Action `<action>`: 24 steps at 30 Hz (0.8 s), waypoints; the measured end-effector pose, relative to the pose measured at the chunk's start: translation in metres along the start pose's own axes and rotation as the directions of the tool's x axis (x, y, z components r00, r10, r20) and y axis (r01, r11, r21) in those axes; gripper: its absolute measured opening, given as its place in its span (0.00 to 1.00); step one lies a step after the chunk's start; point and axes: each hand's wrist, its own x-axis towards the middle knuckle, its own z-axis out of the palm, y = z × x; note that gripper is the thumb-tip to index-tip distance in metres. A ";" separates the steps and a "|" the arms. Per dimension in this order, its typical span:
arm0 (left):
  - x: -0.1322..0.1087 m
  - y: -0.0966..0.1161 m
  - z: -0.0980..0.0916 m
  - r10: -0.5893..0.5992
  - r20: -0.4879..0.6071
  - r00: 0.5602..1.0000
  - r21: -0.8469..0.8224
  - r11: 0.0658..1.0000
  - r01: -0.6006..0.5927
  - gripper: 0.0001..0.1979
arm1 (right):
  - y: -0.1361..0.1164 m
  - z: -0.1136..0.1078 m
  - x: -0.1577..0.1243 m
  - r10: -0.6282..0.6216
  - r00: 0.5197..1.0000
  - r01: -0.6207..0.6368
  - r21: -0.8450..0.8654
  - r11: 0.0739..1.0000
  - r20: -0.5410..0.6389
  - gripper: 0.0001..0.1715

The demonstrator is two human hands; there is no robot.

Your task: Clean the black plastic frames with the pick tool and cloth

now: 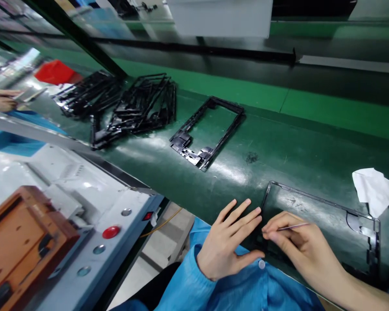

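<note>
A thin black plastic frame (324,201) lies on the green bench top in front of me, partly covered by my hands. My left hand (228,244) has its fingers stretched out and spread, with the fingertips at the frame's left edge; whether they press on it I cannot tell. Pinched in my right hand (301,242) is a thin, stick-like tool (293,226), its tip hidden by the fingers near the frame's left side. Farther up the bench, a few stacked black frames (240,115) lie apart from my hands.
Piles of black frames (142,103) lie at the left back. A white cloth (372,188) rests at right, and dark scraps (252,157) lie mid-bench. At lower left stands a machine with a red button (110,232) and an orange fixture (22,242). A co-worker's hand (3,100) shows far left.
</note>
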 end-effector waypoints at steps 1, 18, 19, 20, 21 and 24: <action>0.000 0.000 0.001 -0.002 -0.006 1.000 -0.007 1.000 0.002 0.33 | 0.001 0.004 -0.002 0.027 1.000 -0.027 0.022 0.999 0.015 0.08; 0.001 -0.001 0.005 -0.017 -0.089 0.996 -0.050 0.999 0.012 0.31 | 0.008 0.014 -0.006 -0.021 0.999 0.020 -0.062 0.998 -0.024 0.04; 0.001 -0.001 0.005 -0.017 -0.091 0.996 -0.051 0.999 0.012 0.31 | 0.008 0.014 -0.006 -0.021 1.000 0.019 -0.064 0.998 -0.022 0.04; 0.001 -0.001 0.004 -0.017 -0.092 0.996 -0.052 0.999 0.012 0.31 | 0.009 0.014 -0.006 -0.020 1.000 0.018 -0.062 0.998 -0.022 0.04; 0.002 -0.001 0.004 -0.016 -0.090 0.996 -0.052 0.999 0.011 0.31 | 0.009 0.014 -0.006 -0.019 0.999 0.018 -0.057 0.998 -0.027 0.04; 0.002 -0.001 0.004 -0.015 -0.086 0.996 -0.052 0.999 0.010 0.31 | 0.009 0.014 -0.006 -0.030 0.999 0.027 -0.065 0.998 -0.045 0.04</action>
